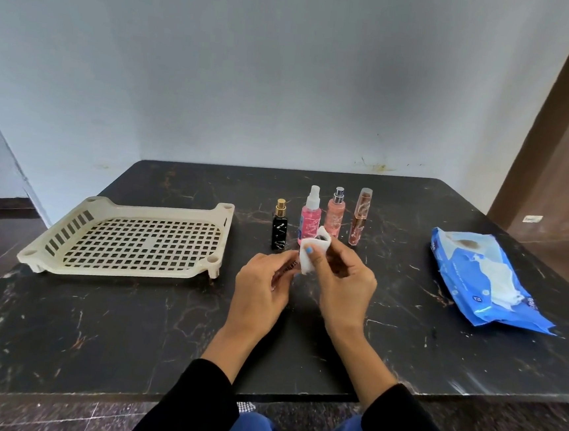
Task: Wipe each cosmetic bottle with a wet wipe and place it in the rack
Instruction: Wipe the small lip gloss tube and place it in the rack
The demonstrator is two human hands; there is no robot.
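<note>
My left hand (263, 284) grips one end of a small dark bottle (289, 267) with lettering on it. Its other end is wrapped in a white wet wipe (310, 259), which my right hand (343, 279) pinches around the bottle. Both hands are over the middle of the black marble table (129, 322). Behind them stand a black square bottle with a gold cap (279, 230), a pink spray bottle (310, 219), a peach spray bottle (335, 213) and a slim brown tube (360, 216). The beige perforated rack (129, 239) lies at the left with nothing in it.
A blue pack of wet wipes (484, 277) lies at the right of the table, a wipe poking from its opening. A pale wall runs behind the table, and a brown door frame (560, 119) stands at the far right.
</note>
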